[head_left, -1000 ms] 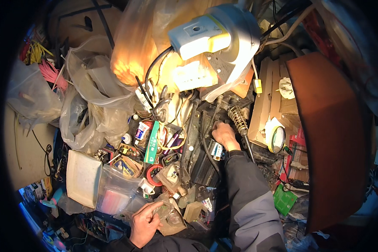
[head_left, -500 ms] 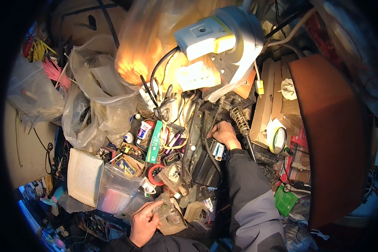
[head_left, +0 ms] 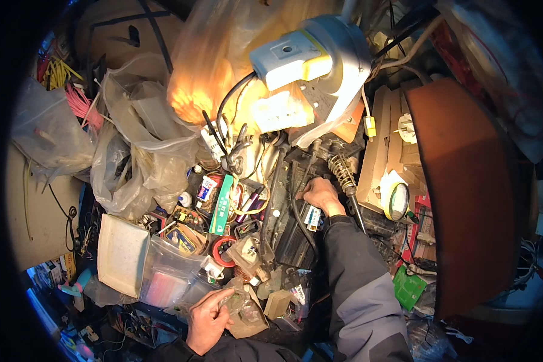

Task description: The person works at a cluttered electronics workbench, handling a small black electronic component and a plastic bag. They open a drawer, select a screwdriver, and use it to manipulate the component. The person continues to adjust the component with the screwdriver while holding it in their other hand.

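Observation:
My right hand (head_left: 321, 196) reaches forward over a ribbed black case (head_left: 297, 238). Its fingers are curled together beside a thick black cable (head_left: 298, 211); what their tips hold, if anything, is hidden. Just right of this hand stands a metal coil-spring holder (head_left: 342, 174) with a dark rod running down from it. Nearer to me, my left hand (head_left: 206, 321) has its fingers bent and closed at the edge of a crumpled clear plastic bag (head_left: 245, 309). Small dark and greenish bits show through that bag.
A lit lamp with a blue-grey head (head_left: 295, 54) hangs over the back. A brown curved panel (head_left: 470, 199) rises at right beside an open cardboard box (head_left: 377, 157). Plastic bags (head_left: 145, 120) crowd the left, by a white tray (head_left: 122, 253). A green board (head_left: 409, 288) lies near my right sleeve.
My right hand has shifted very slightly, its fingers still curled near the cable. My left hand stays at the bag. The brown panel appears a little further left with a small shift of the view.

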`<state>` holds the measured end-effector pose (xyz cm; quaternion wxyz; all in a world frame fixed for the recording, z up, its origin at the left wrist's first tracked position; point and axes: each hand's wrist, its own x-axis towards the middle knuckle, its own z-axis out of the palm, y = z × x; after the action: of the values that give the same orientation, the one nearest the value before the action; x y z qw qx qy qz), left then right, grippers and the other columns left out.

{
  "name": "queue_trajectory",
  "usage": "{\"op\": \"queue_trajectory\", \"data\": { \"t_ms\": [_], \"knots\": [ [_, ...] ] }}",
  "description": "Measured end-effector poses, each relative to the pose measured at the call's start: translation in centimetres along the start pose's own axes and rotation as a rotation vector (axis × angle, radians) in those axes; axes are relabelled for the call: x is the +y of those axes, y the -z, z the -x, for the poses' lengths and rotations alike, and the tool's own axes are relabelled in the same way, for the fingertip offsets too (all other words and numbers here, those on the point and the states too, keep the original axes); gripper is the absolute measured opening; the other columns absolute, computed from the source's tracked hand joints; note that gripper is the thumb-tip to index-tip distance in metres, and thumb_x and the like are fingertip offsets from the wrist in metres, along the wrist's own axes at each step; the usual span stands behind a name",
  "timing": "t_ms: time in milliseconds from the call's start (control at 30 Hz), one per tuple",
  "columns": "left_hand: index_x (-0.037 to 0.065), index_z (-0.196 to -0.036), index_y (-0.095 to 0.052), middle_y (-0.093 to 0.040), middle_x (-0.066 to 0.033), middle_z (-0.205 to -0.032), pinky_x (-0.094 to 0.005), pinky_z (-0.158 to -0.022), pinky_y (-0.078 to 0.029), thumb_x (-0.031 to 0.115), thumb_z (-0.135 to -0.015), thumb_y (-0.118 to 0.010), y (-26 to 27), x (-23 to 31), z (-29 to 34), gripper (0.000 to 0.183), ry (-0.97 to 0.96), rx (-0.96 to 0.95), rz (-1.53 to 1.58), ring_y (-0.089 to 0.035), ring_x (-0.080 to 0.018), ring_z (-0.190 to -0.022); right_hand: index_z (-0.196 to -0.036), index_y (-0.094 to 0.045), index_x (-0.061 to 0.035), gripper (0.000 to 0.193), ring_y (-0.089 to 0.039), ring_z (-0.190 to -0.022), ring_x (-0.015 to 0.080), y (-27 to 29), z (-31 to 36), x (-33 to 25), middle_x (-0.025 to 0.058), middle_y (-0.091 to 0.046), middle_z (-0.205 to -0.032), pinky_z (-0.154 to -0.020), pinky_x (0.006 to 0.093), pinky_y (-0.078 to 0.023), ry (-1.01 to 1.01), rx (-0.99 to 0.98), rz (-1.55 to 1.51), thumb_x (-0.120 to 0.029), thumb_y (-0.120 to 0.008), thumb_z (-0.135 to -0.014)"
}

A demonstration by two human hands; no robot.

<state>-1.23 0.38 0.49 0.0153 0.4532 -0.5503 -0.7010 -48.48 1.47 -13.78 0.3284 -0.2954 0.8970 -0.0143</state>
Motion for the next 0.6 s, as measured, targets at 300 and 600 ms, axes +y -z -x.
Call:
{"op": "queue_trajectory", "data": {
  "t_ms": [300, 600],
  "knots": [
    [-0.003, -0.143, -0.074, -0.074, -0.0108, -0.132, -0.028, -0.068, -0.067, -0.014, -0.104, -0.062, 0.0, -0.1, -0.1, 0.042, 0.017, -0.016, 0.023, -0.077, -0.0119, -0.077, -0.107, -0.091, -0.0079, 0.025, -0.079, -0.114, 0.0444, -1.1, -1.7, -0.6, 0.027, -0.083, -0.111, -0.1, 0.0481, -0.062, 0.028, 0.112, 0.062, -0.015, -0.082, -0.084],
    [-0.004, -0.144, -0.073, -0.073, -0.0108, -0.131, -0.0282, -0.067, -0.066, -0.012, -0.105, -0.062, 0.5, -0.4, 0.1, 0.042, 0.018, 0.0, 0.059, -0.078, -0.0128, -0.078, -0.131, -0.08, 0.0046, 0.051, -0.07, -0.136, 0.0486, -0.6, -2.2, 0.8, 0.0334, -0.074, -0.141, -0.115, 0.0511, -0.056, -0.196, -0.076, -0.145, -0.026, -0.07, -0.091]
  ]
}}
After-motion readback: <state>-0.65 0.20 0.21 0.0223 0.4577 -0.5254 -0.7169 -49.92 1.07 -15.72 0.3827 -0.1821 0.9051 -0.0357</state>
